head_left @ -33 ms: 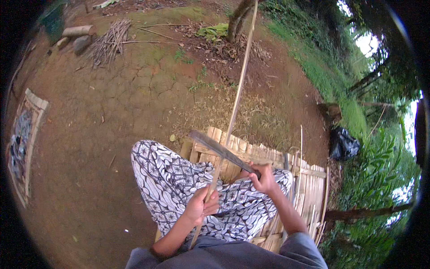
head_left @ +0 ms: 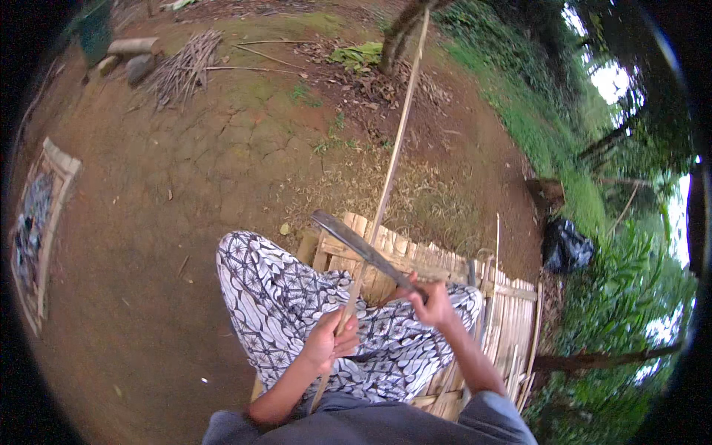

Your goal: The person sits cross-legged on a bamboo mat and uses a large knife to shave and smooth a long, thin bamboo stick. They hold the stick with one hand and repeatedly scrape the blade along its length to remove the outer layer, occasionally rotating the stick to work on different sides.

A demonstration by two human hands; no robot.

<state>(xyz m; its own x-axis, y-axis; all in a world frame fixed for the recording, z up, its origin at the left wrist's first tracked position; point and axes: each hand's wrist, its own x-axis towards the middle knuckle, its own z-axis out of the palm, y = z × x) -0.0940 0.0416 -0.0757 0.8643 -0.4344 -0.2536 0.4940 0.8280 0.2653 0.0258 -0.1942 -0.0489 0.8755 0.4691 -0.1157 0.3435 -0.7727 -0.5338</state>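
Observation:
A long pale bamboo strip [head_left: 393,163] slants from my lap far out over the ground. Near its lower end my left hand [head_left: 330,341] is closed round it. My right hand [head_left: 432,305] grips the handle of a machete [head_left: 356,242], whose dark blade points up and to the left. The blade crosses the strip a short way beyond my left hand and appears to touch it. My crossed legs in patterned trousers [head_left: 274,297] lie beneath both hands.
I sit on a bamboo-slat platform [head_left: 512,315]. Curly pale shavings [head_left: 423,189] litter the ground ahead. A pile of sticks [head_left: 185,68] lies far left, a framed patch of debris [head_left: 33,222] at the left edge. A black plastic bag [head_left: 568,245] sits right, near green plants.
My right hand and the machete handle have shifted slightly left and down, and the blade looks a little turned. My left hand stays closed on the strip.

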